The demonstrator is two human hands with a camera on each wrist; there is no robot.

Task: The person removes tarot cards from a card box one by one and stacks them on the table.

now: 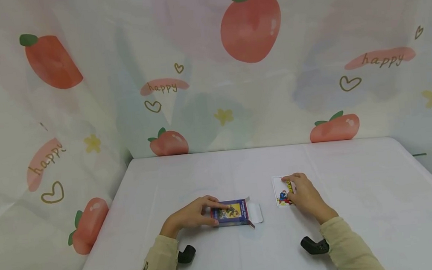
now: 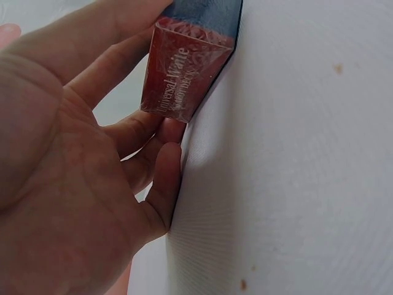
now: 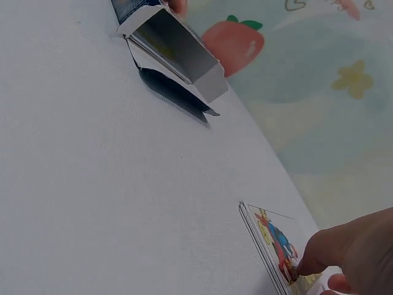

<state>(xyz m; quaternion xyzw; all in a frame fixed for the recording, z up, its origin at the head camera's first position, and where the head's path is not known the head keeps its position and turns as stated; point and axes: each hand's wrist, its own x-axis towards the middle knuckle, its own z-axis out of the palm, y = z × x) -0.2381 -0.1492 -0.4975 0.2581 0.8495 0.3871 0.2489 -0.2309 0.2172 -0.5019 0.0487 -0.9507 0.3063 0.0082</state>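
Note:
A blue and red tarot card box [image 1: 229,212] lies flat on the table, its white end flap [image 1: 255,213] folded out to the right. My left hand [image 1: 194,214] holds the box at its left end, with a finger along the top and the thumb at the near side. The left wrist view shows its red end [image 2: 184,70], lettered "Universal Waite Tarot Deck". The right wrist view looks into its opened end [image 3: 175,46]. To the right, my right hand [image 1: 307,195] rests its fingertips on a flat stack of tarot cards [image 1: 280,189], partly covering the colourful top card.
The table [image 1: 227,258] has a white cloth cover. A printed curtain [image 1: 200,46] stands behind it and along the left side. Black curved pieces [image 1: 313,245] are worn at both wrists, below the sleeves.

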